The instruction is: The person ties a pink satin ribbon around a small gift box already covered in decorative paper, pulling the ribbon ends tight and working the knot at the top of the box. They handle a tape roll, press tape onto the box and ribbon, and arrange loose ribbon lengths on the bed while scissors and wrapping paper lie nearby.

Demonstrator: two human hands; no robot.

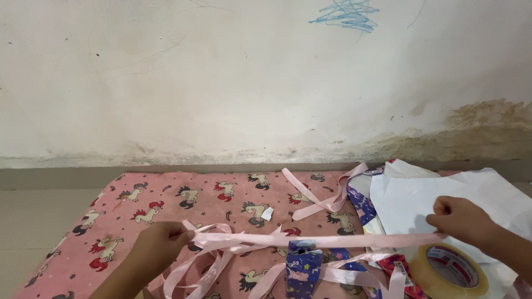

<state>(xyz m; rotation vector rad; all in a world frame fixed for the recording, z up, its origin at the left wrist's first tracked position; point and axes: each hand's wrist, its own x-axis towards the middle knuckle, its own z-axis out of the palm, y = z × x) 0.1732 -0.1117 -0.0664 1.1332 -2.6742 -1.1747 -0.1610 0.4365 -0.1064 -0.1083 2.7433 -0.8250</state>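
Ribbon (pixel 310 240) spans left–right above small box (pixel 302 268); tape roll (pixel 450 271) right of box; paper sheets (pixel 443 196) behind roll, all on mat (pixel 166 205).

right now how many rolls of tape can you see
1: a roll of clear tape at the lower right, beside the white paper, below the right hand. Others may be hidden.

Both the left hand (pixel 160 241) and right hand (pixel 463 218) are bare, no sleeves showing.

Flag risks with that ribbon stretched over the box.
Pink ribbon is taut between left hand and right hand; either pinch may slip. The small blue box beneath stands upright and could tip if the ribbon drags. Loose loops near the tape roll might snag.
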